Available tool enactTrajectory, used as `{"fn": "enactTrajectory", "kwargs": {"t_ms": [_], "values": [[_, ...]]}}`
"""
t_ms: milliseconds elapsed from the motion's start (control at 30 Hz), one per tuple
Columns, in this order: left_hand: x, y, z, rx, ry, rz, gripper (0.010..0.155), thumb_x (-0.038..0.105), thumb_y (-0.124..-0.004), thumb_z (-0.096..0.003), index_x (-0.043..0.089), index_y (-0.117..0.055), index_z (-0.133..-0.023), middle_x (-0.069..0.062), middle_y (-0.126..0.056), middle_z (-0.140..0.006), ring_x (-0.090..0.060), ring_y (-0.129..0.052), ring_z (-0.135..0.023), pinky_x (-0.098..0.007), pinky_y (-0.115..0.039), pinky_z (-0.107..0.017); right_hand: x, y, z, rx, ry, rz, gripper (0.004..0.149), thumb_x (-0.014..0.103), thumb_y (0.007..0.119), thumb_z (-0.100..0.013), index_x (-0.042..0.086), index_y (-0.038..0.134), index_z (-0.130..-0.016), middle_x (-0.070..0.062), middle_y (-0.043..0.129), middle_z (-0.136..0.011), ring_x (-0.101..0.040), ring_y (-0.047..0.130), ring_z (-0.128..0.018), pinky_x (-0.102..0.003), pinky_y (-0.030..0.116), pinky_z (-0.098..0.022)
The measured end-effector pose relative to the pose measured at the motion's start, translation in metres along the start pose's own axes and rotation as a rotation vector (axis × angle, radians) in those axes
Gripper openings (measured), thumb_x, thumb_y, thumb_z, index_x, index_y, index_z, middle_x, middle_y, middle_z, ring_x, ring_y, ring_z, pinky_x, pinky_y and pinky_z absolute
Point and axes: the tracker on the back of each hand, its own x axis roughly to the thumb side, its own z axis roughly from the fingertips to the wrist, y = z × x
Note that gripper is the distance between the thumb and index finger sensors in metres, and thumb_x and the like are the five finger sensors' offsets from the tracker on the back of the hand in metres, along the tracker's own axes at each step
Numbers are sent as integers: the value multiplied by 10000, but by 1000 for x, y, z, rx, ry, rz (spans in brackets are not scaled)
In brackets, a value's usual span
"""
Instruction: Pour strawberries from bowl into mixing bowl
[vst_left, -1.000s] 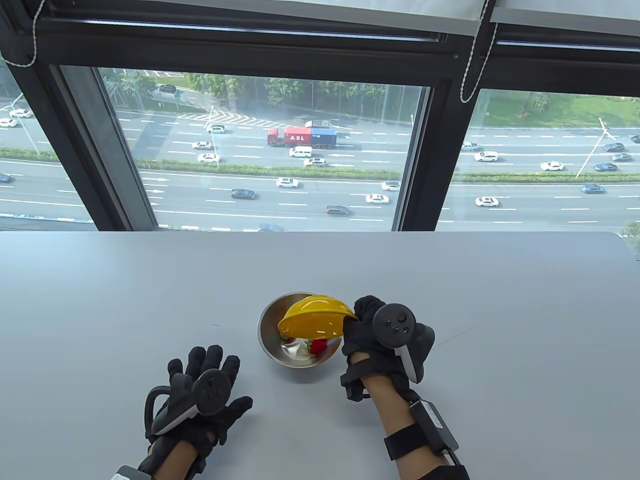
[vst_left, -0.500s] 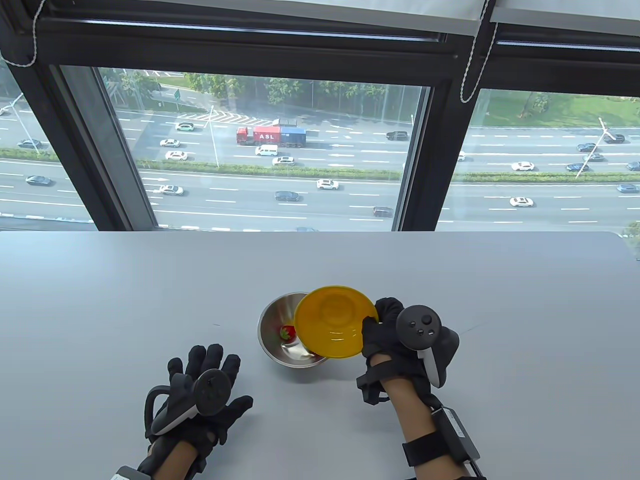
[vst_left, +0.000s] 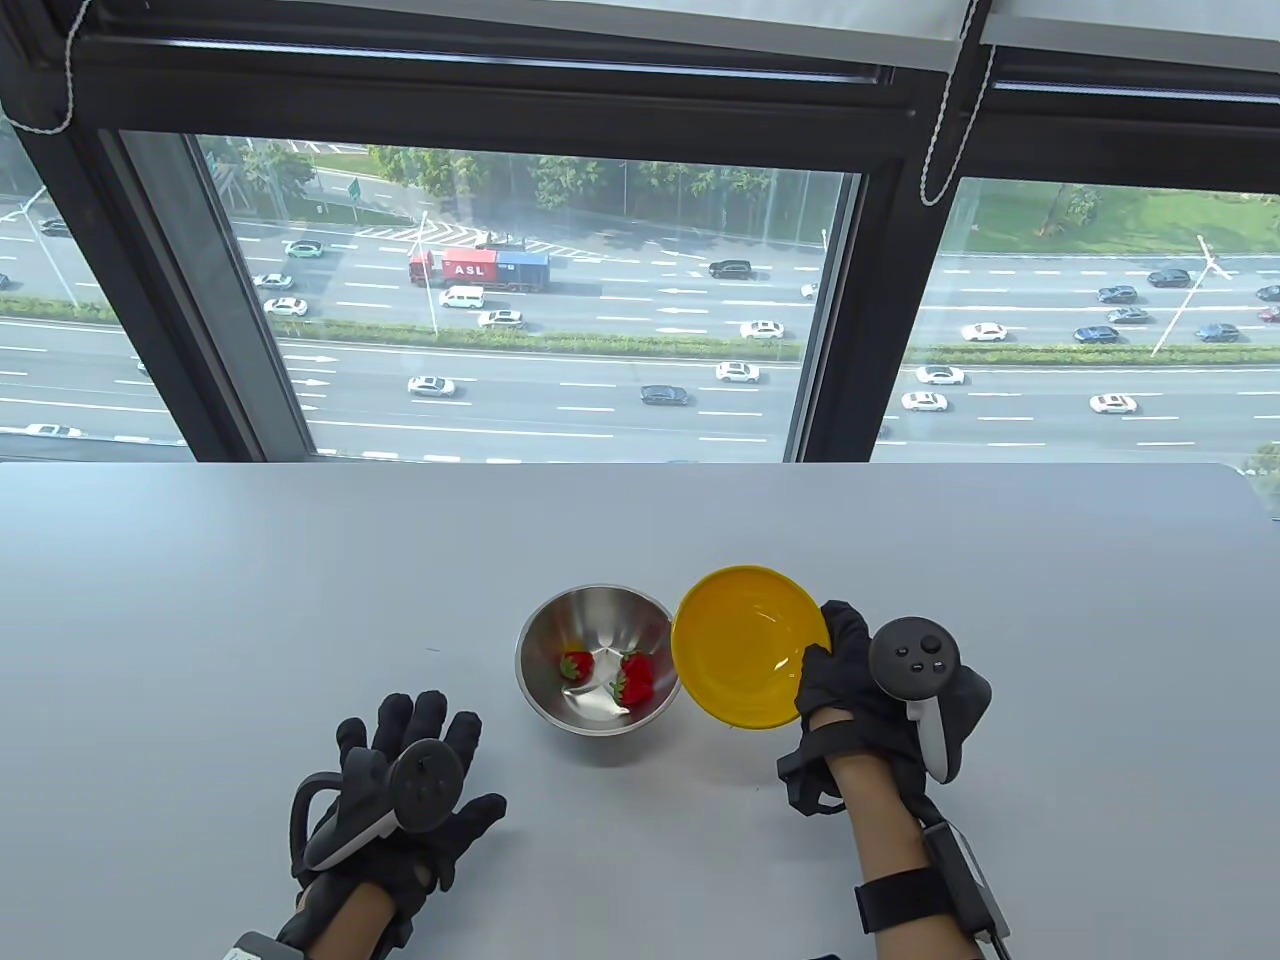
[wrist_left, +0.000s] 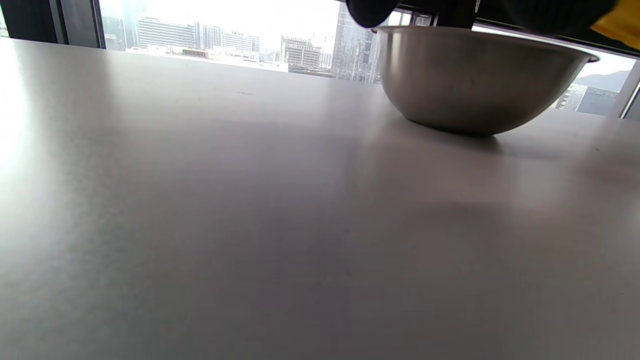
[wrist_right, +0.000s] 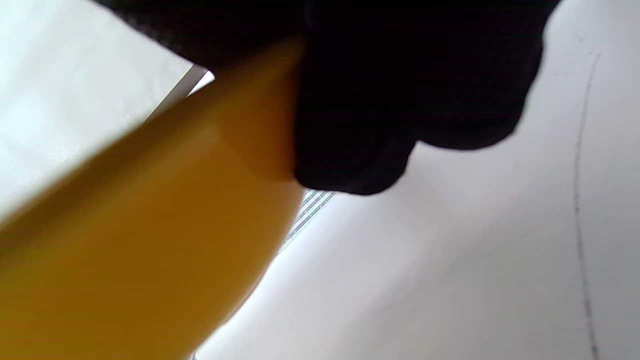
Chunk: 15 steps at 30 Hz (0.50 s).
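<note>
A steel mixing bowl (vst_left: 560, 625) stands on the grey table (vst_left: 300, 580) and holds two red strawberries (vst_left: 634, 678). It also shows in the left wrist view (wrist_left: 475, 75). My right hand (vst_left: 835, 665) grips the right rim of an empty yellow bowl (vst_left: 745, 645) and holds it tilted just right of the mixing bowl, its inside facing up and left. The yellow bowl fills the right wrist view (wrist_right: 140, 235) under my gloved fingers (wrist_right: 380, 100). My left hand (vst_left: 415, 765) rests flat on the table with fingers spread, left of and nearer than the mixing bowl, holding nothing.
A large window (vst_left: 520, 300) rises behind the table's far edge. The table's right edge (vst_left: 1255, 490) shows at the far right corner.
My right hand has turned the yellow bowl back from upside down over the mixing bowl and moved it to the right. The strawberries now lie uncovered in the mixing bowl. The left hand has not moved.
</note>
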Motion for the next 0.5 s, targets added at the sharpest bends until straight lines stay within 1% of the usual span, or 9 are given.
{"fn": "enactTrajectory", "kwargs": {"t_ms": [367, 500], "values": [[1, -1, 0, -9, 2, -2, 870, 710, -632, -395, 296, -363, -1111, -81, -162, -1211, -452, -139, -1109, -731, -96, -678, -31, 11, -11, 49, 106, 100, 548, 239, 823, -431, 176, 642, -945, -114, 873, -782, -175, 1068, -340, -393, 929, -274], [1, 0, 0, -10, 2, -3, 870, 709, -633, -395, 294, -363, -1111, -84, -163, -1211, -452, -138, -1109, -731, -96, -677, -40, 17, -13, 87, 138, 135, 549, 239, 821, -431, 162, 640, -944, -119, 873, -782, -180, 1070, -345, -396, 929, -278]]}}
